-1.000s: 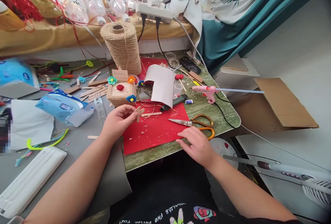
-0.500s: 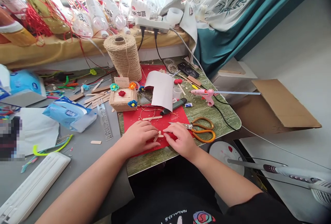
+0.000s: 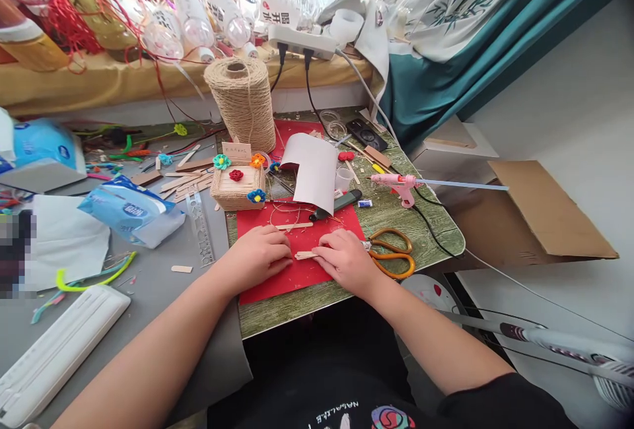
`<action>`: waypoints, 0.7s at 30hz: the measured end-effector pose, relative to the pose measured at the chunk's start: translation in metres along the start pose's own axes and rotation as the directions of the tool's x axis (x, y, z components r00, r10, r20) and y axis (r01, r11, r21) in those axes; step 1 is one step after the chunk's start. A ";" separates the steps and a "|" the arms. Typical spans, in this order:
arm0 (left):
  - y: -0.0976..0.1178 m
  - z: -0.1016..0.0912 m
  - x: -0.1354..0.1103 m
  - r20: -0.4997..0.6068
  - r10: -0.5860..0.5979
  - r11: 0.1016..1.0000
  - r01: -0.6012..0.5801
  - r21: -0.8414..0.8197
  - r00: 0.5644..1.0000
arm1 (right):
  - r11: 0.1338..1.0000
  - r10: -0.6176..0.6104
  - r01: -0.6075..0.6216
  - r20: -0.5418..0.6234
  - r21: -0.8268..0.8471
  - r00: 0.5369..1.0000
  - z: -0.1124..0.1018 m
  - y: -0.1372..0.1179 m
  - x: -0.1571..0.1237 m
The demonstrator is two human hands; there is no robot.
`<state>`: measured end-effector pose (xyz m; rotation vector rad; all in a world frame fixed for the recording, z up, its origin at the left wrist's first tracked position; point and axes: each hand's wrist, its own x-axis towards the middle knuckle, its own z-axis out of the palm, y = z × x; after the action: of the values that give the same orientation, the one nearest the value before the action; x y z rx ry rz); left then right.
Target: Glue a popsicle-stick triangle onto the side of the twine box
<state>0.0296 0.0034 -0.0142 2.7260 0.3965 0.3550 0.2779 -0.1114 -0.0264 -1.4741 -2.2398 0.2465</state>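
My right hand (image 3: 348, 261) pinches the right end of a few short wooden craft sticks (image 3: 304, 255), which lie close together just above or on the red sheet (image 3: 277, 285). Just left of the sticks, my left hand (image 3: 263, 254) rests on the sheet, fingers loosely bent and apart from the sticks; its thumb is mostly hidden. Another craft stick (image 3: 294, 226) lies beyond my hands. Right of my right hand are scissors (image 3: 391, 252) with orange-brown handles, their blades partly hidden. A twine-wrapped box (image 3: 236, 193) with small coloured flowers stands behind my left hand.
A twine spool (image 3: 242, 102), a curled white sheet (image 3: 314, 175) and a dark green tool (image 3: 339, 204) stand or lie further back. At the right is a pink glue gun (image 3: 400, 185) with its cord. A clear ruler (image 3: 200, 228) and tissue pack (image 3: 131, 211) lie left.
The crossed sticks between my hands now lie closely together in my right fingers. My left hand has drawn back left, off the sticks. The view has shifted slightly.
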 end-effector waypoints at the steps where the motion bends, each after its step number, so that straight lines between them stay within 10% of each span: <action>1: 0.000 0.001 0.000 0.008 -0.008 1.000 0.008 0.013 1.000 | 1.000 0.003 -0.003 -0.014 0.012 1.000 -0.001 0.004 -0.001; 16: -0.003 -0.005 -0.002 0.024 0.045 0.998 -0.045 -0.034 0.999 | 0.992 0.053 -0.068 -0.137 -0.105 0.989 -0.019 0.058 -0.001; 21: 0.015 -0.003 0.005 0.022 0.121 0.992 -0.122 0.020 0.992 | 0.988 -0.146 0.141 -0.061 -0.066 0.987 -0.013 0.039 -0.011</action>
<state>0.0367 -0.0078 -0.0046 2.7796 0.2302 0.3557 0.3195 -0.1060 -0.0329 -1.3232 -2.3056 0.0835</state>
